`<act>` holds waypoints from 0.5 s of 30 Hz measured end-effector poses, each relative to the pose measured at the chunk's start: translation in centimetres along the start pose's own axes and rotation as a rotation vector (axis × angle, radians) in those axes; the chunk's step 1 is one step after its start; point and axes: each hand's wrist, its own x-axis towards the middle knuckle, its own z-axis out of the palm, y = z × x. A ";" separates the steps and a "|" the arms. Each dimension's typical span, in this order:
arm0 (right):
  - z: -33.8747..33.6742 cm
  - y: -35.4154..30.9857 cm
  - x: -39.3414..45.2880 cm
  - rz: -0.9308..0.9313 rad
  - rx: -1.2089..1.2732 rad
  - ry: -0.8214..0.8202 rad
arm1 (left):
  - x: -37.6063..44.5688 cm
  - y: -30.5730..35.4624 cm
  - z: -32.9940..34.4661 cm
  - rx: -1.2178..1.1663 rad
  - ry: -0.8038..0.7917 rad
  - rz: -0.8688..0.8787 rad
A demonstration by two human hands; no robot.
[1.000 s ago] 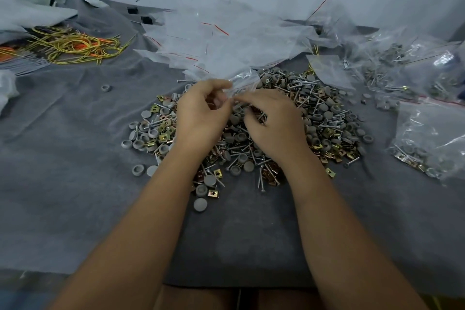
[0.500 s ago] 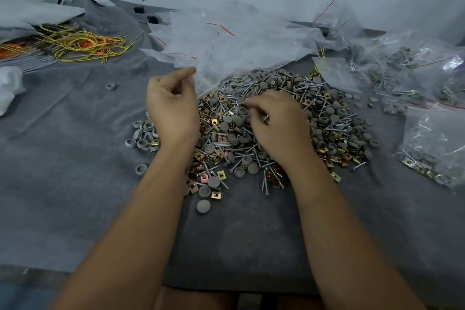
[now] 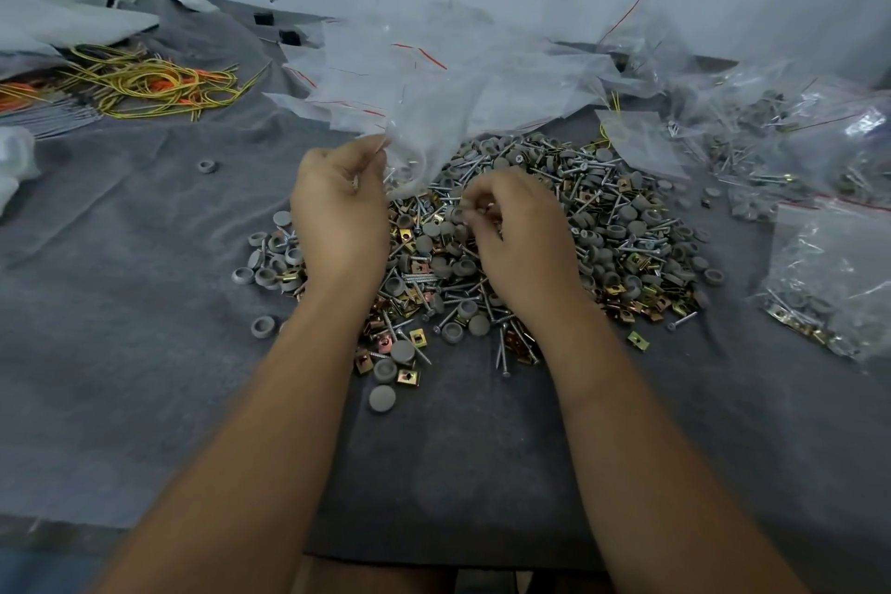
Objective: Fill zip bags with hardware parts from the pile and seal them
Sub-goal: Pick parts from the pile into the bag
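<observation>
A pile of hardware parts (image 3: 602, 227), grey caps, screws and brass clips, lies in the middle of the grey cloth. My left hand (image 3: 337, 212) pinches the edge of a clear zip bag (image 3: 410, 154) at the pile's left rear. My right hand (image 3: 520, 232) hovers over the pile with curled fingers pinching small parts; what exactly they hold is hidden. A heap of empty zip bags (image 3: 458, 82) with red seal lines lies behind the pile.
Filled bags (image 3: 829, 285) lie at the right, more of them at the far right rear (image 3: 795, 135). Yellow and orange wires (image 3: 144, 82) lie at the far left. A stray grey cap (image 3: 206, 166) sits on the cloth (image 3: 120, 304). A pale wall stands behind.
My left hand, near the right one a second ago, swung left and back, and now pinches a bag's edge. My right hand stayed over the pile, picking at parts.
</observation>
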 end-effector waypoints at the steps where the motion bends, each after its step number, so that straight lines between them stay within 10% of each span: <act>1: -0.1 -0.1 0.0 0.037 0.096 0.050 | 0.0 0.0 -0.1 0.022 0.025 0.039; 6: -0.6 -0.8 0.0 0.158 0.471 0.065 | 0.1 0.2 -0.8 0.130 0.192 0.218; 15: 0.2 -1.2 -0.3 0.141 0.534 -0.055 | -0.5 0.0 0.5 0.515 -0.348 0.244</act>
